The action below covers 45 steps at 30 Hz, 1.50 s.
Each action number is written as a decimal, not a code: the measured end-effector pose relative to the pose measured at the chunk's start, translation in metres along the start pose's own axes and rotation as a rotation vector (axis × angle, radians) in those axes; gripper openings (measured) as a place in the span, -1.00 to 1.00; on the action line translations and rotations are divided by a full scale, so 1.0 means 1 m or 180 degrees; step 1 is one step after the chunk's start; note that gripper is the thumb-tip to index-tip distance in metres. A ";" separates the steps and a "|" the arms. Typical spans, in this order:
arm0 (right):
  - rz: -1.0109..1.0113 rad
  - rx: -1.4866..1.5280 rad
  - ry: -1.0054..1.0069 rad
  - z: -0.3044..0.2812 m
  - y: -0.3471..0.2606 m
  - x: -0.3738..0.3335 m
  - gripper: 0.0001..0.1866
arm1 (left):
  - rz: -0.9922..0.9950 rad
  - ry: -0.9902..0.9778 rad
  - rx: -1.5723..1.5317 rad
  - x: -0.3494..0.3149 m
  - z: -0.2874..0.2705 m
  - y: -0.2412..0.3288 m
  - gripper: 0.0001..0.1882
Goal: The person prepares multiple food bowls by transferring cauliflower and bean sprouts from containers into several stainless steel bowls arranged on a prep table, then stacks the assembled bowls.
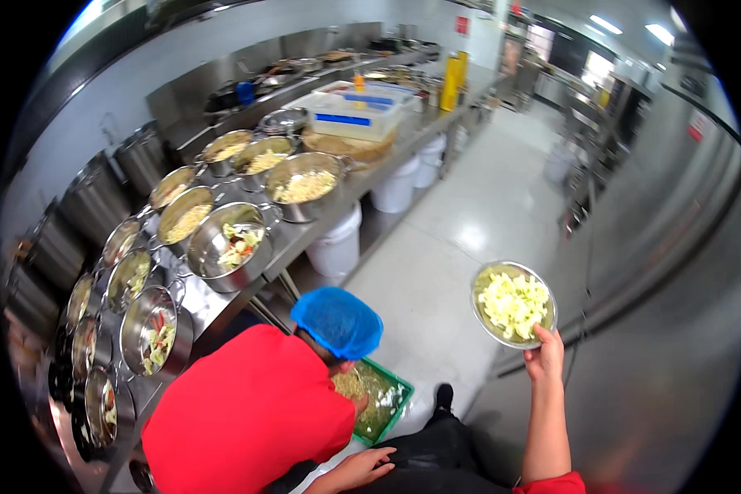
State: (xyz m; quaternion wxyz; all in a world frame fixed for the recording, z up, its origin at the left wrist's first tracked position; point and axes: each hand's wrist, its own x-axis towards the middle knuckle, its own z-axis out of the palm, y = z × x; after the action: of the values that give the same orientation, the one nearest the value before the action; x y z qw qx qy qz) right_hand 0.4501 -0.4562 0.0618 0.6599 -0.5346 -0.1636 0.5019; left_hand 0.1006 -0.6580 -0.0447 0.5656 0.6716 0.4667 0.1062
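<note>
My right hand [545,356] grips the rim of a round metal bowl [514,338], thumb over the edge. The bowl is tilted, and pale green chopped cabbage [512,305] fills much of it. It hangs over the floor, to the right of the green crate. Low in the view, my left hand [364,469] lies flat on the dark cloth over my legs, its fingers stretched out and holding nothing.
A co-worker in red with a blue hair cover [337,322] bends over a green crate [397,409] of chopped vegetables on the floor. Several steel pots [251,267] with cut food line the left counter. White buckets [337,247] stand below. A steel surface [667,362] bounds the right.
</note>
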 end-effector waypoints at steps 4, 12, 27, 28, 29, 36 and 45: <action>0.0229 -0.0159 -0.0530 0.034 -0.012 0.105 -0.68 | 0.0188 0.0810 0.0035 0.085 0.005 0.003 -0.60; 0.0883 -0.0336 -0.1406 0.122 -0.027 0.257 -0.65 | -0.0087 0.1186 -0.0157 0.234 -0.034 0.087 -0.58; 0.1078 -0.0778 -0.2333 0.368 -0.038 0.435 -0.68 | -0.0075 0.2228 -0.0556 0.432 -0.216 0.078 -0.62; 0.1023 -0.0784 -0.2371 0.388 -0.041 0.447 -0.68 | -0.0089 0.2287 -0.0575 0.442 -0.244 0.089 -0.62; 0.0968 -0.0792 -0.2410 0.408 -0.043 0.461 -0.68 | -0.0375 0.1889 -0.0488 0.453 -0.281 0.099 -0.50; 0.0958 -0.0964 -0.2592 0.517 -0.040 0.550 -0.66 | -0.0461 0.2058 -0.0102 0.509 -0.410 0.109 -0.52; -0.0126 -0.1767 -0.3102 0.675 -0.028 0.680 -0.72 | -0.0887 0.2533 -0.0398 0.566 -0.517 0.105 -0.51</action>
State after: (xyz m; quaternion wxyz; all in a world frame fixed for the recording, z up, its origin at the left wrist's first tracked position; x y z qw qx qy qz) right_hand 0.2563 0.4808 0.1210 0.3518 -0.3914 -0.5856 0.6165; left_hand 0.1141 0.1144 0.0022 0.3899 0.4731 0.7276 0.3078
